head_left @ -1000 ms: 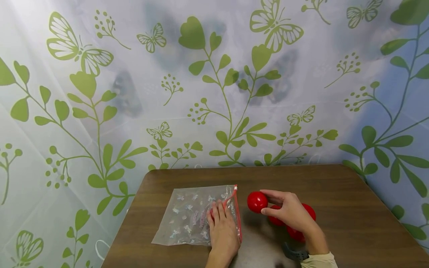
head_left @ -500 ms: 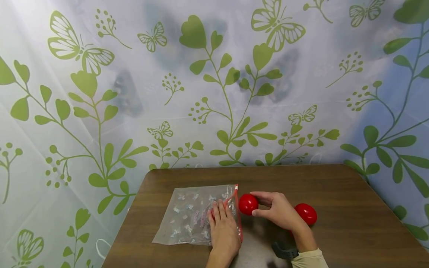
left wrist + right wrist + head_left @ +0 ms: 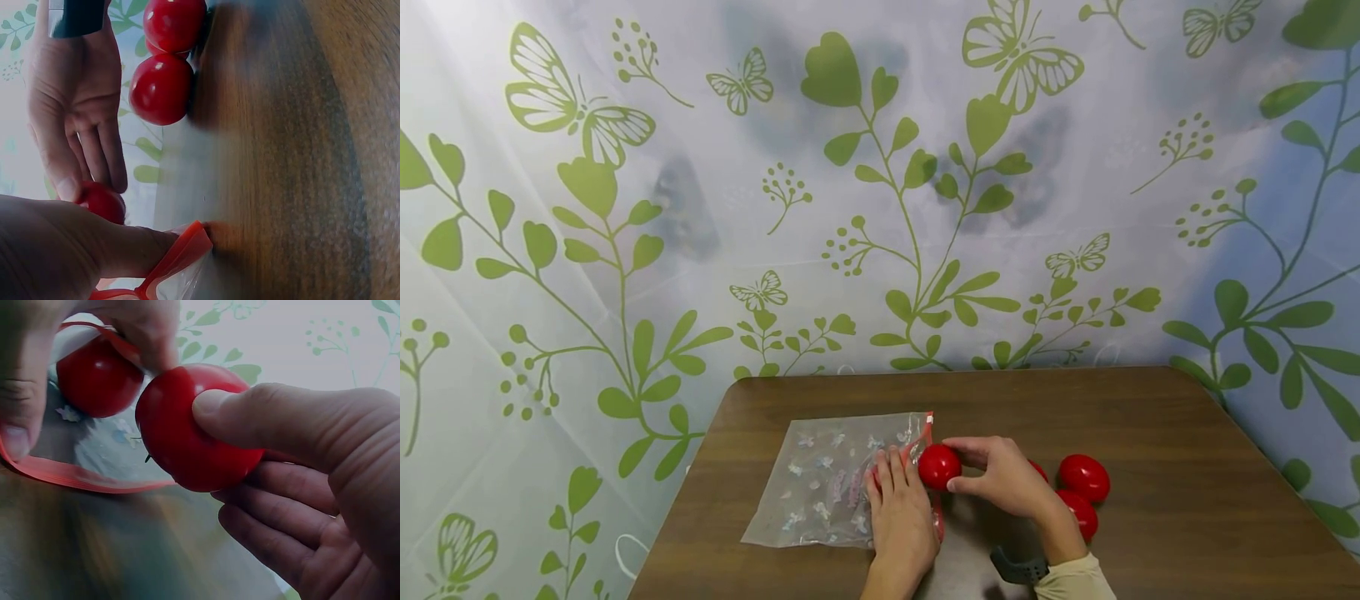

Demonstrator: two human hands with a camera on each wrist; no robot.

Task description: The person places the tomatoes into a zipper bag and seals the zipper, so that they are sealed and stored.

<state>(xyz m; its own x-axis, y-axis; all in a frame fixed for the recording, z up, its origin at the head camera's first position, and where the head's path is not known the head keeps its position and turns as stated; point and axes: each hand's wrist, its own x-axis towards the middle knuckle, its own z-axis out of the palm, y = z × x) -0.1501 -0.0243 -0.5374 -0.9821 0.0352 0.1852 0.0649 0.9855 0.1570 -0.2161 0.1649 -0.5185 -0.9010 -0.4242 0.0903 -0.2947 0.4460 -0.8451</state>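
Note:
A clear zip bag (image 3: pixel 808 492) with a red-edged mouth and small printed figures lies flat on the table. My left hand (image 3: pixel 897 504) rests on its mouth end with straight fingers. In the right wrist view the left thumb (image 3: pixel 22 419) lies at the lower edge of the parted mouth, and one tomato (image 3: pixel 100 378) shows inside the bag. My right hand (image 3: pixel 1000 479) pinches another red tomato (image 3: pixel 939 467) between thumb and fingers, right at the bag's mouth. A dark stem tip shows on its underside.
Several more tomatoes lie right of the bag: one at the back right (image 3: pixel 1084 478), one in front of it (image 3: pixel 1078 512), and one partly hidden behind the right hand (image 3: pixel 1038 470). The brown table (image 3: pixel 1195 467) meets a leaf-patterned curtain (image 3: pixel 880 208). A dark band (image 3: pixel 1018 568) circles the right wrist.
My right hand has carried the tomato leftward to the bag's mouth, revealing more of the tomatoes behind it. The left hand and the bag have stayed in place.

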